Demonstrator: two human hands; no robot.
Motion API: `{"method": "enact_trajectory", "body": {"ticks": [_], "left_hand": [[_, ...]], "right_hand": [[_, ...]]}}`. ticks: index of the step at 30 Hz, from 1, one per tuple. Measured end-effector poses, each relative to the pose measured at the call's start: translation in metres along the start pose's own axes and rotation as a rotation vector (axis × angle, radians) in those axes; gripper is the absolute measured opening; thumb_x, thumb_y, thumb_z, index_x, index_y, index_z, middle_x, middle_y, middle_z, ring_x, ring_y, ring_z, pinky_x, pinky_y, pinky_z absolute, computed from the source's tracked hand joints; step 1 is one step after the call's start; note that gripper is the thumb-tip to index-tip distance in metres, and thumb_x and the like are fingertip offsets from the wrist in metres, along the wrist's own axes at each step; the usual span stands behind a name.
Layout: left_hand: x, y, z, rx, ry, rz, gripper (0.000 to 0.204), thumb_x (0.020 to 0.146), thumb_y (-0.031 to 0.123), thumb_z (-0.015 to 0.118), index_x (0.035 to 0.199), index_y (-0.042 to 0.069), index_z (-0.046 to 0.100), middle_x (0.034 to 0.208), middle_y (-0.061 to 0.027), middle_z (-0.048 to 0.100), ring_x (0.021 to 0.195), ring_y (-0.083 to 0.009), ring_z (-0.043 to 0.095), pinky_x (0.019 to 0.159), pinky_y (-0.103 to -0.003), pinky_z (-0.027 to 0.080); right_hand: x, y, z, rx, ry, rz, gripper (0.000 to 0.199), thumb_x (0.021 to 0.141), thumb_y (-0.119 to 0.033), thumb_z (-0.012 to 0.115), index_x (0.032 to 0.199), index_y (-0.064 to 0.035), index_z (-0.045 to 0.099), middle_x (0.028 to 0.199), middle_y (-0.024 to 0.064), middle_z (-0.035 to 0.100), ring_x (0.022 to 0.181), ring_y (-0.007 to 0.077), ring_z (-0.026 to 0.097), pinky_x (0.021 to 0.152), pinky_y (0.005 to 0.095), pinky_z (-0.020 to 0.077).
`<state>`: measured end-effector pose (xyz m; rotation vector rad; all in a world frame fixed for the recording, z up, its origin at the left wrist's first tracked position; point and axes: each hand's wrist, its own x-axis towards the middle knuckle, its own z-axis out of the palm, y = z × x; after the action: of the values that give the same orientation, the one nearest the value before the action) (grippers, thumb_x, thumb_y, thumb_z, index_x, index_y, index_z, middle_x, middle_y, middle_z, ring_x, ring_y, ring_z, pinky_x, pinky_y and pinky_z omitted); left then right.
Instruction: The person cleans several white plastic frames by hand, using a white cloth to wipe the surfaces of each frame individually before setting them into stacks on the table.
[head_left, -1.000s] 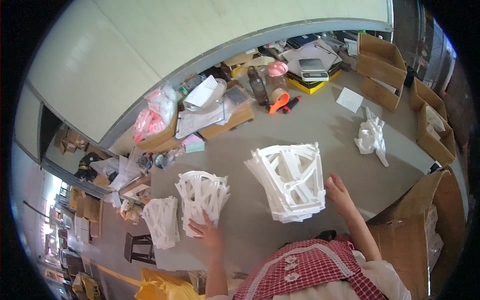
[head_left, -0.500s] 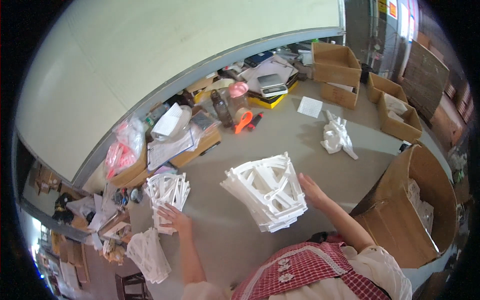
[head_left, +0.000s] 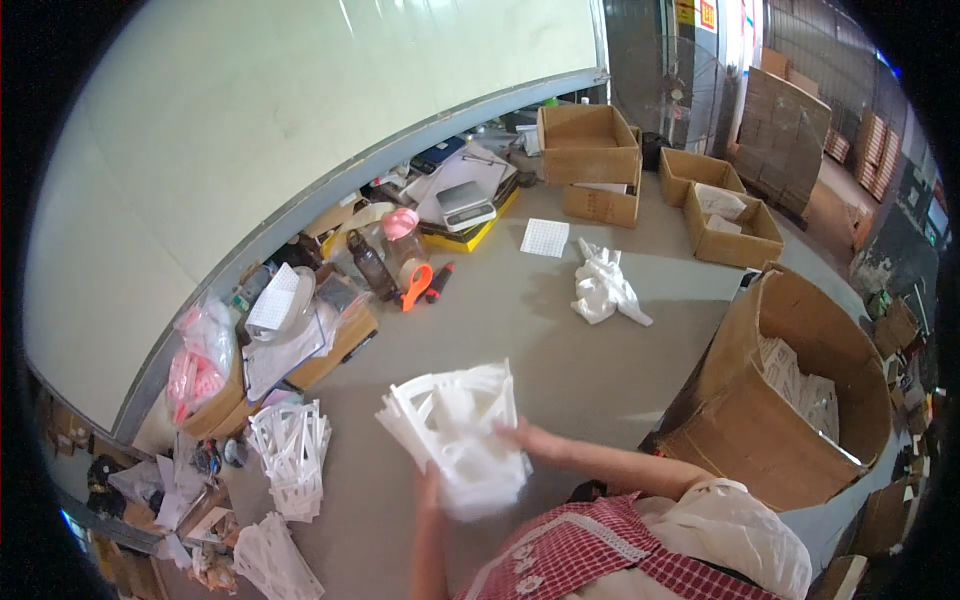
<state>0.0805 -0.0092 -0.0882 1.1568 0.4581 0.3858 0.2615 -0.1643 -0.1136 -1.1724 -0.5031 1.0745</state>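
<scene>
A thick stack of white plastic frames (head_left: pixel 455 410) is between my hands over the near middle of the table, its near part blurred by motion. My left hand (head_left: pixel 428 485) grips its lower left side, the fingers partly hidden. From the right, my right hand (head_left: pixel 515 436) holds the stack's edge, smeared by movement. To the left lies a pile of similar white frames (head_left: pixel 290 455), with another pile of white frames (head_left: pixel 275 560) nearer the table's edge. A crumpled white plastic bag (head_left: pixel 605 287) rests farther back, beside a white gridded sheet (head_left: pixel 545 238).
At the right stands a large cardboard box (head_left: pixel 715 430) with white parts inside. Smaller cardboard boxes (head_left: pixel 600 205) sit at the back. A scale (head_left: pixel 465 205), a dark bottle (head_left: pixel 370 265), orange tape dispenser (head_left: pixel 416 288) and clipboard (head_left: pixel 285 355) line the wall side.
My left hand has left the left pile and come to the middle stack. My right hand has moved onto the stack's near right side. The whole view has shifted rightward.
</scene>
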Motion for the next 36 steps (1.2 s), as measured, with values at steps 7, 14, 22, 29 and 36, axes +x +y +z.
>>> {"method": "enact_trajectory", "body": {"ticks": [7,14,22,29,36], "left_hand": [[-0.04,0.003,-0.019,-0.012,0.23,-0.085,0.057,0.099,0.029,0.048,0.144,-0.001,0.032,0.132,-0.0167,0.051,0.114,-0.028,0.055,0.098,-0.039,0.045],[-0.049,0.021,-0.028,0.795,0.648,0.103,0.075,0.086,0.035,0.073,0.137,-0.007,0.038,0.136,-0.0217,0.046,0.119,-0.0274,0.052,0.096,-0.04,0.046],[-0.043,0.099,0.042,1.267,0.437,-0.097,0.054,0.08,0.04,0.076,0.111,0.0,0.057,0.101,-0.016,0.063,0.093,-0.0288,0.062,0.079,-0.04,0.05],[-0.049,0.095,0.042,1.387,0.501,-0.144,0.052,0.081,0.044,0.071,0.106,0.001,0.056,0.085,-0.0142,0.068,0.084,-0.0315,0.067,0.076,-0.04,0.05],[-0.04,0.11,0.032,1.295,0.407,-0.102,0.046,0.083,0.033,0.068,0.118,0.005,0.061,0.08,-0.0096,0.066,0.074,-0.0223,0.066,0.065,-0.035,0.049]], "right_hand": [[0.006,0.004,0.023,-0.163,-0.181,0.05,0.1,0.09,-0.063,0.055,0.152,0.0003,0.009,0.149,0.0207,0.032,0.141,0.0291,0.027,0.117,0.042,0.0233],[0.038,-0.019,-0.072,-0.641,0.157,0.125,0.085,0.091,-0.064,0.052,0.15,-0.006,0.032,0.144,0.0175,0.045,0.13,0.03,0.044,0.108,0.0424,0.0362],[0.056,-0.016,-0.332,-1.341,0.847,-0.402,0.05,0.087,-0.021,0.065,0.127,0.0046,0.051,0.14,0.0276,0.042,0.131,0.0434,0.038,0.11,0.0481,0.0329],[0.037,0.0,-0.264,-1.598,0.841,-0.454,0.046,0.09,-0.02,0.058,0.128,0.0054,0.051,0.149,0.0264,0.033,0.137,0.0441,0.031,0.115,0.053,0.0247],[0.036,-0.006,-0.272,-1.397,0.904,-0.382,0.049,0.089,-0.017,0.059,0.131,0.0042,0.045,0.143,0.026,0.038,0.134,0.045,0.033,0.111,0.0532,0.03]]}}
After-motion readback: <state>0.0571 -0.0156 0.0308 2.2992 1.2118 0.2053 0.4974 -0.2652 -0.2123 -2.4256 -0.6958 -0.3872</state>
